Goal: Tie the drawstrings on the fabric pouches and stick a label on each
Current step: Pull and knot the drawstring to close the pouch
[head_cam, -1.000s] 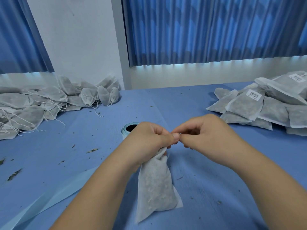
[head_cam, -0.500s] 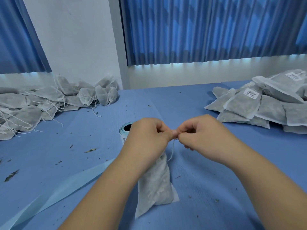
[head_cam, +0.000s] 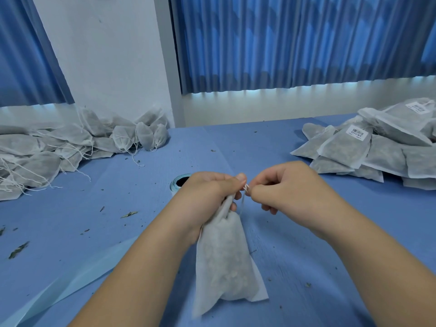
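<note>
White drawstring — pinched between left grip (clutching pouch neck too) and right grip.

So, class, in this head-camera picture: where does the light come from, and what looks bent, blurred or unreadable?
Head view: daylight glows through the blue pleated curtains, brightest under their hem; head view, edges: wide-angle bending slants the white wall; head view, bottom: the lower corner of the white fabric pouch is soft; the white barcode label at right is unreadable.
</note>
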### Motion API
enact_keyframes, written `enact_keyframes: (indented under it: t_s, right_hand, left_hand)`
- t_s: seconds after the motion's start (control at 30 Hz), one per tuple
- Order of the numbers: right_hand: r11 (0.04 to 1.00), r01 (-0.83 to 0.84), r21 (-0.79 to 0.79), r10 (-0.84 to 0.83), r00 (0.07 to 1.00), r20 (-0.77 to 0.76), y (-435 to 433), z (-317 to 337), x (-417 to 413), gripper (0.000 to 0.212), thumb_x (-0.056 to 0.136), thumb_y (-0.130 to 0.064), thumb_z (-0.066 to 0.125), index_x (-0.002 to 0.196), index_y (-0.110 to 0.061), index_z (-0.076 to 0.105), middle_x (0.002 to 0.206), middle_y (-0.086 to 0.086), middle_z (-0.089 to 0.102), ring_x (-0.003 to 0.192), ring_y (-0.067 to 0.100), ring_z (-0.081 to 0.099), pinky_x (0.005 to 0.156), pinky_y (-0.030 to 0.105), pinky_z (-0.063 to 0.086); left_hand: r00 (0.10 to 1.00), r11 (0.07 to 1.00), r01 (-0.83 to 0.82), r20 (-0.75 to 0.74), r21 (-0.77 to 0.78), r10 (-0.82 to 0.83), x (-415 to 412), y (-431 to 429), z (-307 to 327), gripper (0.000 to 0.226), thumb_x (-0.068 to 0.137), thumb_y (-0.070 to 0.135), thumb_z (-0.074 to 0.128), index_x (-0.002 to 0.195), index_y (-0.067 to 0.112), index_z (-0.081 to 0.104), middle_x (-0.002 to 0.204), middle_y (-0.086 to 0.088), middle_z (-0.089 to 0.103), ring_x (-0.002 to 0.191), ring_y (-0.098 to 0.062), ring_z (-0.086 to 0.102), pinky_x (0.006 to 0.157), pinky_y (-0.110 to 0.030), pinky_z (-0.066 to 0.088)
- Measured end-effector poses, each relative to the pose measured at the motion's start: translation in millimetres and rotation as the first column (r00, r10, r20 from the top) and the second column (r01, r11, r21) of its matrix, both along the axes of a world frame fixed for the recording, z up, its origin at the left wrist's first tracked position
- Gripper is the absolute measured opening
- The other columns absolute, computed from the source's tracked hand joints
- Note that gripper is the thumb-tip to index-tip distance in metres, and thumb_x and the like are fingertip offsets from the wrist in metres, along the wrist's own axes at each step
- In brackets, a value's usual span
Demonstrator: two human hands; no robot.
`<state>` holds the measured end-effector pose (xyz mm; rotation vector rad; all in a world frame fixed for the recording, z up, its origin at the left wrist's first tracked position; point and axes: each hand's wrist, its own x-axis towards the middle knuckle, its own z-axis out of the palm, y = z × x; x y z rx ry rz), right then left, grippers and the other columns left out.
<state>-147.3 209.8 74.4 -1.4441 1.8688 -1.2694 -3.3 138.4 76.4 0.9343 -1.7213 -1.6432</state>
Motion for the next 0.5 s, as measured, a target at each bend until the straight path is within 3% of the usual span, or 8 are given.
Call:
enact_keyframes:
  t_s: [0.17, 0.3, 0.5]
  right_hand:
    - [0.998, 0.034, -0.046, -0.034, 0.999, -0.008, -0.1, 1.4, 0.3, 0.011, 0.071, -0.027, 0.069, 0.064, -0.018, 0.072, 0.052, -0.006, 0.058, 0.05, 0.008, 0.05, 0.051, 0.027, 0.044]
    - [1.0, -0.01, -0.022, 0.011, 1.0, 0.022, 2.2, 3.2, -0.4, 0.018, 0.067, -0.034, 0.068, 0.066, -0.016, 0.072, 0.05, -0.007, 0.057, 0.048, 0.005, 0.052, 0.05, 0.022, 0.044]
    - [0.995, 0.017, -0.101, -0.024, 0.997, -0.069, 1.2, 1.7, 0.4, 0.014, 0.074, -0.028, 0.071, 0.063, -0.02, 0.071, 0.051, -0.011, 0.055, 0.049, 0.004, 0.047, 0.05, 0.019, 0.04]
  left_hand:
    - [0.993, 0.985, 0.119, -0.027, 0.122, -0.117, 1.6, -5.7, -1.8, 0.034, 0.087, 0.025, 0.069, 0.055, 0.015, 0.065, 0.058, 0.002, 0.055, 0.046, -0.01, 0.049, 0.042, -0.019, 0.039]
    - [0.975, 0.961, 0.214, -0.103, 0.176, -0.198, 0.6, -7.5, -2.7, 0.022, 0.074, 0.031, 0.07, 0.058, 0.017, 0.069, 0.062, 0.003, 0.054, 0.046, -0.008, 0.047, 0.054, -0.025, 0.036]
    - [0.981, 0.958, 0.16, -0.147, 0.237, -0.128, -3.5, -7.2, -6.3, 0.019, 0.079, 0.028, 0.072, 0.07, 0.011, 0.067, 0.063, 0.001, 0.054, 0.045, -0.009, 0.046, 0.047, -0.021, 0.039]
